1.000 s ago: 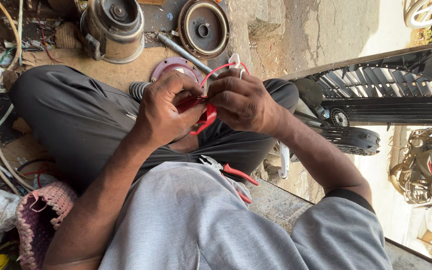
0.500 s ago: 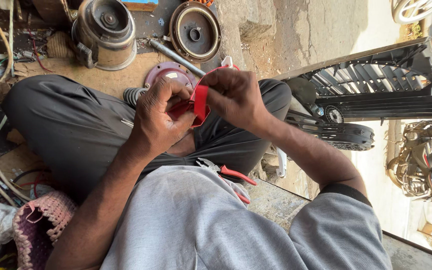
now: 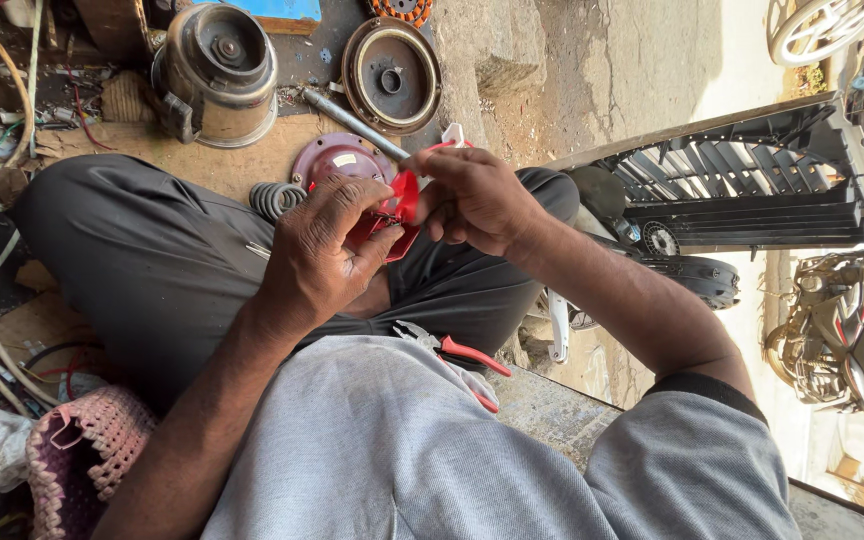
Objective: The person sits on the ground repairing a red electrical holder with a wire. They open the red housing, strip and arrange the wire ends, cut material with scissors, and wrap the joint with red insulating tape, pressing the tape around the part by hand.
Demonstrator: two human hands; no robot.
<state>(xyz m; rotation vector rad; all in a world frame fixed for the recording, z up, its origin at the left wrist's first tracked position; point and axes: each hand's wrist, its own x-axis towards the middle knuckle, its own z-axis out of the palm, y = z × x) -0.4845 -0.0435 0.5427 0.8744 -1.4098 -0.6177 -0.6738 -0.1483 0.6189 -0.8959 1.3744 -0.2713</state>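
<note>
Both my hands meet over my lap on a small red part (image 3: 404, 197) with red wire at it. My left hand (image 3: 320, 252) cups it from the left, thumb and fingers curled around its lower side. My right hand (image 3: 474, 198) pinches its upper edge with the fingertips. A white tip (image 3: 453, 133) sticks out above my right fingers. My fingers hide most of the part. Pliers with red handles (image 3: 455, 351) lie on my lap, just below my hands, against my grey shirt.
A maroon round cover (image 3: 332, 158), a metal rod (image 3: 350, 120) and a stack of dark rings (image 3: 272, 198) lie beyond my knee. Farther off stand a metal motor housing (image 3: 216, 70) and a dark round cover (image 3: 392, 74). A black louvred grille (image 3: 752, 190) is at right, a pink knitted bag (image 3: 82, 450) lower left.
The red wire loop that stood above my fingers a second ago is no longer visible. My hands have closed tighter around the red part and sit slightly lower in view.
</note>
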